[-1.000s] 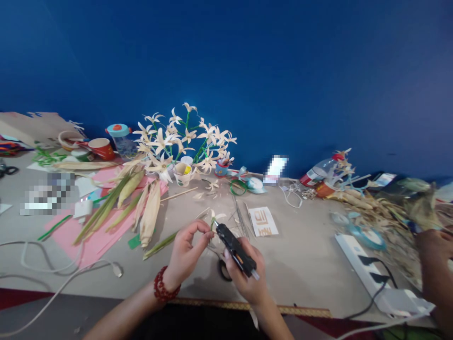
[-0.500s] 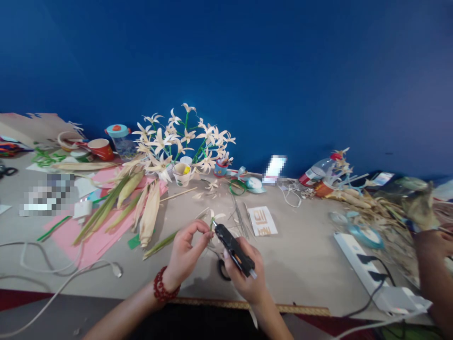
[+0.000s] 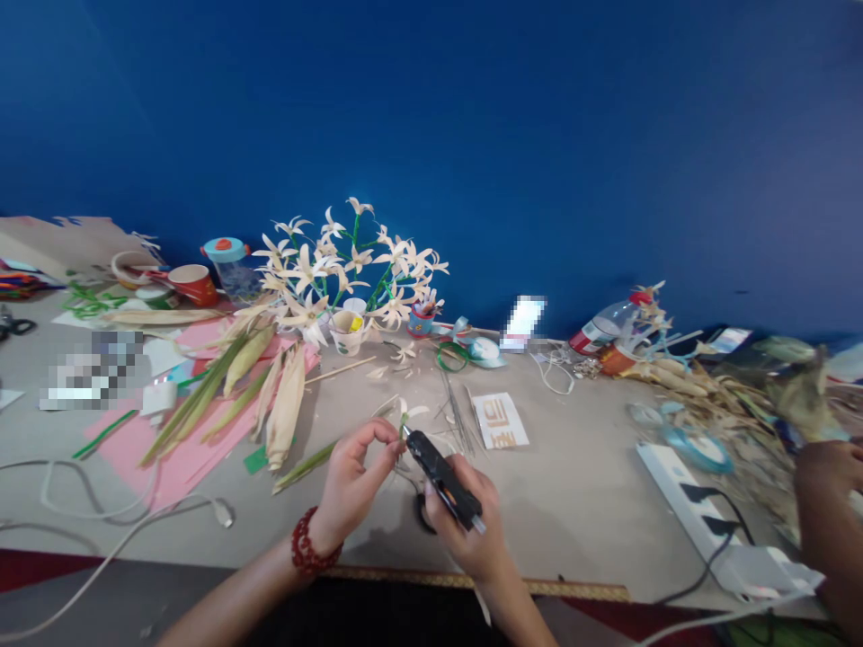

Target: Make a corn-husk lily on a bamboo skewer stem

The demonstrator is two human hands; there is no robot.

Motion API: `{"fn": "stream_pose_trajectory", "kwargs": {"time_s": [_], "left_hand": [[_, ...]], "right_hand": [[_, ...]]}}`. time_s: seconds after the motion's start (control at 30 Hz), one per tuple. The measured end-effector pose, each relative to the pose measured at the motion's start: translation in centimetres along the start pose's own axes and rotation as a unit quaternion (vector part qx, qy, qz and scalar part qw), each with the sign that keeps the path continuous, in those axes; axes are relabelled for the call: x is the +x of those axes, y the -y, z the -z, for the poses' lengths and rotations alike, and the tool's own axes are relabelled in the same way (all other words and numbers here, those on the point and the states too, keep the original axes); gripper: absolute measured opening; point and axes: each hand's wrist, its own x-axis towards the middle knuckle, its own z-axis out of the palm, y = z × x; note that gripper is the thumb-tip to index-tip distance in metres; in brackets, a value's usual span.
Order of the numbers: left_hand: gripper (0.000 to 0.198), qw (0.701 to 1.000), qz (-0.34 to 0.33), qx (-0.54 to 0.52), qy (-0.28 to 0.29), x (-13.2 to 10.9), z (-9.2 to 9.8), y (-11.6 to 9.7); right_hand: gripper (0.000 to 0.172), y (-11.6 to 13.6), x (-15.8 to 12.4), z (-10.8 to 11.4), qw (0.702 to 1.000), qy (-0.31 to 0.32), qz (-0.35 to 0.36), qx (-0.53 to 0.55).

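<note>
My left hand point(image 3: 357, 476), with a red bead bracelet, pinches the green stem of a small pale flower point(image 3: 404, 412) whose petals stick up above the fingertips. In my right hand point(image 3: 482, 535) is a black hot glue gun point(image 3: 441, 476), its nozzle close to the stem just beside my left fingertips. Whether nozzle and stem touch, I cannot tell. Partly hidden behind the gun lies a black-handled tool point(image 3: 423, 514). Thin wires point(image 3: 458, 422) and a white card point(image 3: 500, 420) lie beyond my hands.
Several pale flowers point(image 3: 306, 270) on green stems stand at the back by a paper cup point(image 3: 347, 332). Corn husks point(image 3: 287, 404) and pink paper point(image 3: 168, 476) cover the left. At right are a power strip point(image 3: 674, 494), a bottle point(image 3: 607, 328) and another person's hand point(image 3: 829, 472).
The glue gun has shifted slightly down and left, its nozzle now a little lower beside the stem. My left hand keeps its pinch. The other person's hand at right has moved slightly.
</note>
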Motion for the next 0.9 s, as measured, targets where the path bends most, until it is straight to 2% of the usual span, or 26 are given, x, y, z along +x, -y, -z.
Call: {"fn": "stream_pose_trajectory", "kwargs": {"time_s": [0.43, 0.73, 0.9], "left_hand": [[0.015, 1.000, -0.003, 0.007, 0.008, -0.11, 0.03, 0.00], [0.015, 1.000, 0.004, -0.003, 0.005, -0.05, -0.19, -0.22], [0.015, 1.000, 0.002, -0.004, 0.009, -0.02, -0.15, -0.19]], "right_hand": [[0.009, 0.03, 0.09, 0.16, 1.000, 0.007, 0.003, 0.012], [0.013, 0.17, 0.21, 0.23, 1.000, -0.013, 0.009, 0.019], [0.009, 0.00, 0.10, 0.12, 1.000, 0.008, 0.003, 0.005]]}}
